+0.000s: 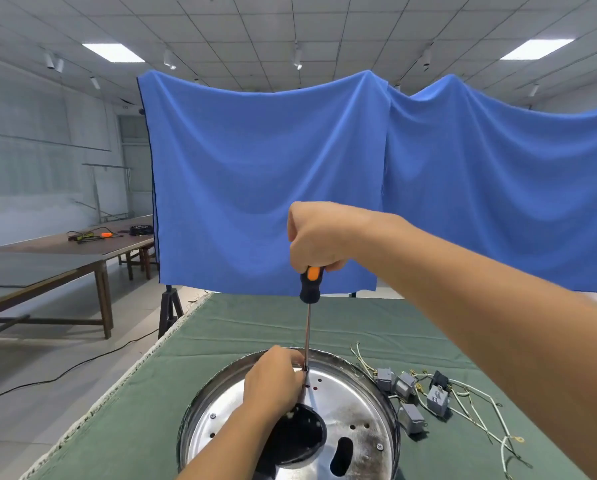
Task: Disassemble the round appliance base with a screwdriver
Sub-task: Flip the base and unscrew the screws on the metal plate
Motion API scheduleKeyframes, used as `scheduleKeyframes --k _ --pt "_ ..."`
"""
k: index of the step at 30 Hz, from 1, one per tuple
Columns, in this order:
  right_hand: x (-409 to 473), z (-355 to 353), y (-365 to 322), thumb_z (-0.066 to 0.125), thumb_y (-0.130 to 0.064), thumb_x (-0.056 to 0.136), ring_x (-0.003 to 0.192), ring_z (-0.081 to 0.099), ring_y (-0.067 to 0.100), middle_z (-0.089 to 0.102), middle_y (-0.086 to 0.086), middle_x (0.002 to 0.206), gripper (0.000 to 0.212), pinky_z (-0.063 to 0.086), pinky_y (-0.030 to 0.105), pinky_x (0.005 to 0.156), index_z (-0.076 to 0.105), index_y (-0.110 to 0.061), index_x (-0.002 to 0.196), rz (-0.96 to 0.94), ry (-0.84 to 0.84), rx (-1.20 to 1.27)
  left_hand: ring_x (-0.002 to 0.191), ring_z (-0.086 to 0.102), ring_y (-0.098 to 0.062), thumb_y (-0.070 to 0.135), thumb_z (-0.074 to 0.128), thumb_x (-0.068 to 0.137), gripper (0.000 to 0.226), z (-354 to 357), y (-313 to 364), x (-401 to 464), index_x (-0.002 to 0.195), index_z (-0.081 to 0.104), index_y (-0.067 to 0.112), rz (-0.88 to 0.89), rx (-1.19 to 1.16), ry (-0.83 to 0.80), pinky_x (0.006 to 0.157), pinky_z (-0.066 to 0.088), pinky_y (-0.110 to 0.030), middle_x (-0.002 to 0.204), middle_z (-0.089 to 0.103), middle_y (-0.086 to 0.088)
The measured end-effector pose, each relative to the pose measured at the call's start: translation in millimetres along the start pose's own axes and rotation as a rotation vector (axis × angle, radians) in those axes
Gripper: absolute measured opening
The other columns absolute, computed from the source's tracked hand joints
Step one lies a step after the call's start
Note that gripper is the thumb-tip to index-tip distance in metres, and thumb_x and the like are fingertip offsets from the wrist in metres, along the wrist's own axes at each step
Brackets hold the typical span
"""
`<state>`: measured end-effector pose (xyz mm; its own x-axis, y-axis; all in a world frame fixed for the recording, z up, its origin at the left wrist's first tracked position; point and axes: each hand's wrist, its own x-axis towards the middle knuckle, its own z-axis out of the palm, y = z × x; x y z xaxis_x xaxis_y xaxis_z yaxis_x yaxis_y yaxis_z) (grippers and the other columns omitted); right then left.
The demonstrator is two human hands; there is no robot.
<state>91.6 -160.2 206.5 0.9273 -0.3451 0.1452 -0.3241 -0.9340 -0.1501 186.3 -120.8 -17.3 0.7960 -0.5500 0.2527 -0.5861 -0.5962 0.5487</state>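
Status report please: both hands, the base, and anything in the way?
Right hand grips screwdriver handle, upright. Left hand steadies shaft at base. Tip down at plate, contact hidden. Wires lie right of base, clear.

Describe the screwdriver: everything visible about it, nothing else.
The screwdriver stands nearly upright over the round appliance base. Its handle is black with an orange section near the top; a long, thin, shiny metal shaft runs down from it. The right hand grips the handle's top from above, hiding its end. The left hand holds its fingers around the shaft's lower end, where the tip meets the silvery plate; the tip itself is hidden.
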Motion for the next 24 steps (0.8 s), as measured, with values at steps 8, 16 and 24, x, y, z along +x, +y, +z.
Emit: scheduleKeyframes --k 8,16,24 --pt "-1.2 2.5 22.5 0.053 -0.012 0.086 0.055 0.050 0.021 0.058 0.007 0.076 0.006 0.033 0.024 0.047 0.048 -0.012 0.090 0.018 0.112 -0.024 0.081 0.055 -0.015 0.025 0.057 0.083 0.018 0.8 -2.1 0.3 0.091 0.070 0.034 0.033 0.010 0.027 0.065 0.036 -0.025 0.080 0.061 0.011" --pt "-3.3 4.3 25.3 0.049 -0.016 0.088 0.057 0.061 0.020 0.066 0.008 0.088 0.011 0.043 0.026 0.053 0.051 -0.013 0.098 -0.040 0.143 -0.027 0.085 0.059 -0.017 0.026 0.059 0.084 0.014 2.1 -2.7 1.5 0.089 0.069 0.033 0.038 0.028 0.023 0.065 0.038 -0.026 0.084 0.067 0.008" --pt "-5.1 17.8 39.8 0.051 -0.029 0.091 0.072 0.063 0.027 0.059 0.004 0.097 0.017 0.050 0.034 0.067 0.050 -0.014 0.101 -0.068 0.309 0.036 0.093 0.062 -0.019 0.028 0.060 0.084 0.013 5.5 -4.0 5.4 0.091 0.070 0.032 0.030 0.037 0.046 0.067 0.038 -0.026 0.094 0.069 0.007"
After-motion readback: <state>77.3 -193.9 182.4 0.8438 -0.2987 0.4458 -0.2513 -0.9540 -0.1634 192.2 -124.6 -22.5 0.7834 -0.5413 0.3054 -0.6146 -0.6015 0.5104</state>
